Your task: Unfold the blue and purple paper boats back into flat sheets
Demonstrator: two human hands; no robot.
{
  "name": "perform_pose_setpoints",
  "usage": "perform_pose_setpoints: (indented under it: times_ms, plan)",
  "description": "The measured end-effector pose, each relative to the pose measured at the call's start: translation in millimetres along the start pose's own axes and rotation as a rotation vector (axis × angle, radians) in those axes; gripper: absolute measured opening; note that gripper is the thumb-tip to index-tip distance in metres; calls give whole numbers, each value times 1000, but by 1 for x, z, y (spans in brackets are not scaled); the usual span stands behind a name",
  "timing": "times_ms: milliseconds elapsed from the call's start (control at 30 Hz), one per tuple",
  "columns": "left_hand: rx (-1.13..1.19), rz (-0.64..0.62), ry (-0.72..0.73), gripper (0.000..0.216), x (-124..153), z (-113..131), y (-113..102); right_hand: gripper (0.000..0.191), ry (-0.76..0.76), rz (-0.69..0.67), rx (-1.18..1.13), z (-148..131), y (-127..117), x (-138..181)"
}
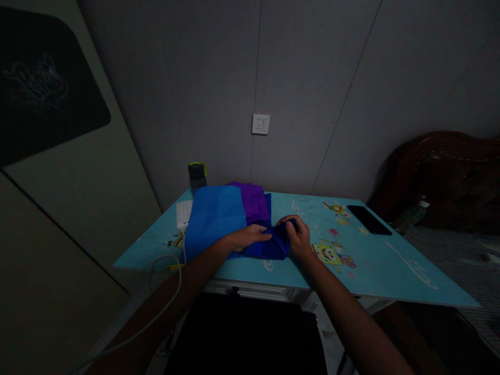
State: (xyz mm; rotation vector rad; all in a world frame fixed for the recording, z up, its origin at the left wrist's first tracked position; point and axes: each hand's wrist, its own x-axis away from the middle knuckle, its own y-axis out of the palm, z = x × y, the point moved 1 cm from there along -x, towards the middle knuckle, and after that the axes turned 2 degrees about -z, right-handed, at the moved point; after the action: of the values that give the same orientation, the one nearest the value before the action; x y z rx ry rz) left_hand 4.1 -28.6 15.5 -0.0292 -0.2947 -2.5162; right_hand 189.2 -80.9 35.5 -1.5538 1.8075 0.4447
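A dark blue sheet (279, 238), of cloth or paper, is bent up into an open curl near the table's front edge. My right hand (298, 238) is closed around its raised right edge. On the left side of the curl, my left hand (250, 237) has its thumb over the sheet and the other fingers partly hidden by it. Beside and behind my left hand lie a lighter blue sheet (214, 213) with faint fold lines and a purple piece (254, 202) in overlapping layers. The bottom of the pile is hidden.
The light blue table (375, 271) has cartoon prints. At its left are a white power strip (183, 214) with a cable and a dark bottle (197, 175). A black phone (369, 220) lies at the right. A wall socket (260, 124) is behind.
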Motion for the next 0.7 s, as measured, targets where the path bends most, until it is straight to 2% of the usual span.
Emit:
perform_pose_setpoints:
  times_ms: [300, 467, 533, 700]
  plan:
    - [-280, -2, 29, 48, -2, -1, 2, 26, 24, 2, 18, -1, 2, 0]
    - [-517, 26, 128, 43, -6, -2, 4, 26, 51, 45, 5, -3, 5, -1]
    - [-629, 78, 175, 37, -6, 1, 10, 27, 64, 80, -11, -3, 5, -1]
    - [-878, 329, 299, 22, -4, 17, 35, 33, 121, 260, -103, 6, 0, -4]
